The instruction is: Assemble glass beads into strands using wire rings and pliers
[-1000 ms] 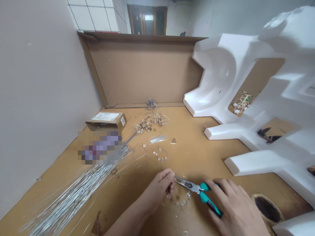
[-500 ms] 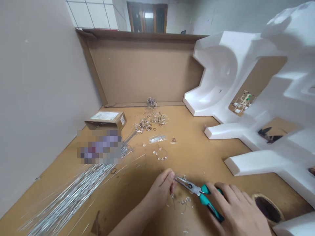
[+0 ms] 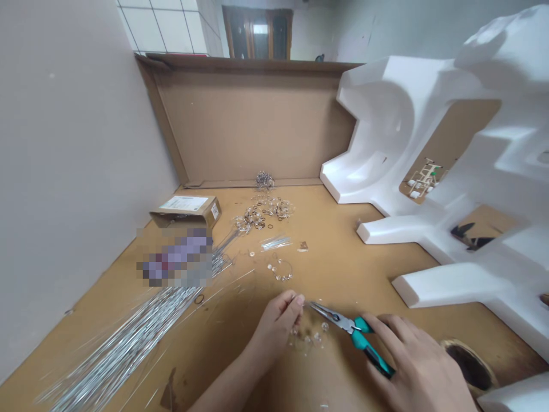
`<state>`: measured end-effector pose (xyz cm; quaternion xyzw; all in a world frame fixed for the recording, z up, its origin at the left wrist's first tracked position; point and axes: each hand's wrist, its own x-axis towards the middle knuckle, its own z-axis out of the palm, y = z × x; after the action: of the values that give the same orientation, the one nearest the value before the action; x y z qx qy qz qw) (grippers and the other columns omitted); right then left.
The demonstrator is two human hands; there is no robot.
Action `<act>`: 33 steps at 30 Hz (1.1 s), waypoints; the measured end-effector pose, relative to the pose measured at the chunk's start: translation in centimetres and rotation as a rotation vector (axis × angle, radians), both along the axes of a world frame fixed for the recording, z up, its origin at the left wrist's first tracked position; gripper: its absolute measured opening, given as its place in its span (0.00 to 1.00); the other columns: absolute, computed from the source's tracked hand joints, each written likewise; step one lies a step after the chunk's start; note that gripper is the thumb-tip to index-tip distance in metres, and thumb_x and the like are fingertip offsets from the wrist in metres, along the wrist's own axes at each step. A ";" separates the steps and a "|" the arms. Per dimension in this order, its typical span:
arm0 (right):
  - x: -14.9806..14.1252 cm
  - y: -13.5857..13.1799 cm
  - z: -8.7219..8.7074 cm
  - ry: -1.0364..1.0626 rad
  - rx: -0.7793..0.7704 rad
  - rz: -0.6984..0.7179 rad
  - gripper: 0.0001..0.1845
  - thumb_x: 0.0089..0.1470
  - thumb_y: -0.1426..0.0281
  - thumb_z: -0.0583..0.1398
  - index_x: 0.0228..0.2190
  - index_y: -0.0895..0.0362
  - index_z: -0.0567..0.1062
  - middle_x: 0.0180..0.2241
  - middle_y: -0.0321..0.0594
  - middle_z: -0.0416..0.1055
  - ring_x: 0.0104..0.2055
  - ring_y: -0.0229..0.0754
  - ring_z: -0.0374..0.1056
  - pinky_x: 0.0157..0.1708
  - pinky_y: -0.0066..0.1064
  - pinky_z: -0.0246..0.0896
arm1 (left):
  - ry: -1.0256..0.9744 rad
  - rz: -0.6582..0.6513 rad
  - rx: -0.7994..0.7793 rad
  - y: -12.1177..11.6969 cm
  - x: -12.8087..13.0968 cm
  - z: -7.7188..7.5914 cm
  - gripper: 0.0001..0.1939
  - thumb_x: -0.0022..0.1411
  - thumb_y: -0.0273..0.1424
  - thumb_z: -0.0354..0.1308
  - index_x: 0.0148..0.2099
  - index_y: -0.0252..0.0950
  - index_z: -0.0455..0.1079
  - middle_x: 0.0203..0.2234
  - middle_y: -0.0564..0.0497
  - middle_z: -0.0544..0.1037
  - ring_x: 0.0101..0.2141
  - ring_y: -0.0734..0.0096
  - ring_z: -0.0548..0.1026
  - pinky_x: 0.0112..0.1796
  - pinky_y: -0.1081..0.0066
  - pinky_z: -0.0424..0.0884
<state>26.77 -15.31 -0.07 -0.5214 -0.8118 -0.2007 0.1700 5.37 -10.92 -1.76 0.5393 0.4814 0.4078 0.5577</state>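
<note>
My left hand [image 3: 278,320] is closed in a pinch on a thin beaded wire, whose clear beads [image 3: 317,336] hang in a loose curve below the fingers. In my right hand [image 3: 422,363] are long-nose pliers [image 3: 343,322] with teal and black handles. The plier tips point left and lie close to my left fingertips; whether they grip the wire is too small to make out. Just beyond my hands, a curved string of clear beads [image 3: 281,277] lies on the table. Short straight wires [image 3: 275,243] rest in a small bunch behind it.
A large bundle of long silver wires [image 3: 128,337] covers the left. Behind are a small cardboard box [image 3: 189,210], piles of clear beads and rings [image 3: 278,207], and a heap of metal bits [image 3: 265,179]. White foam packaging [image 3: 424,283] stands right; a dark round hole [image 3: 469,366] is near my right hand.
The pliers have shifted slightly right, their tips moving away from my left fingertips. My left hand has turned a little, and the hanging beads have swung upward and left.
</note>
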 end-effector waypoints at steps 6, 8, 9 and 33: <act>-0.1 -0.3 -0.7 0.035 -0.008 -0.047 0.18 0.42 0.63 0.55 0.38 0.54 0.69 0.30 0.40 0.71 0.28 0.44 0.69 0.23 0.32 0.61 | -0.362 0.062 -0.089 0.2 -0.2 -0.1 0.08 0.56 0.33 0.52 0.28 0.36 0.58 0.20 0.56 0.68 0.23 0.77 0.65 0.28 0.75 0.61; 0.0 -0.5 -1.1 0.062 -0.025 -0.070 0.18 0.43 0.63 0.55 0.38 0.54 0.69 0.30 0.40 0.71 0.28 0.44 0.69 0.24 0.32 0.62 | -0.392 0.054 -0.090 0.1 -0.2 -0.1 0.09 0.57 0.33 0.51 0.27 0.36 0.58 0.18 0.57 0.67 0.21 0.79 0.65 0.27 0.75 0.61; 0.0 -0.5 -1.3 0.088 -0.036 -0.083 0.18 0.43 0.62 0.55 0.38 0.54 0.69 0.31 0.40 0.71 0.29 0.45 0.69 0.24 0.33 0.62 | -0.375 0.049 -0.084 0.1 -0.3 0.0 0.10 0.58 0.33 0.50 0.26 0.35 0.58 0.18 0.57 0.66 0.20 0.80 0.64 0.27 0.76 0.60; -3.0 1.9 -0.7 1.544 -0.941 0.049 0.12 0.43 0.62 0.60 0.28 0.56 0.67 0.23 0.33 0.63 0.24 0.35 0.60 0.26 0.27 0.56 | -0.489 -0.102 -0.275 0.0 0.4 -1.0 0.10 0.55 0.35 0.54 0.28 0.34 0.59 0.17 0.59 0.65 0.14 0.84 0.62 0.19 0.79 0.56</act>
<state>23.78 -13.37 -0.79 -0.5092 -0.4809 0.5615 0.4407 5.82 -10.89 -2.76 0.3678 0.3559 0.4282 0.7448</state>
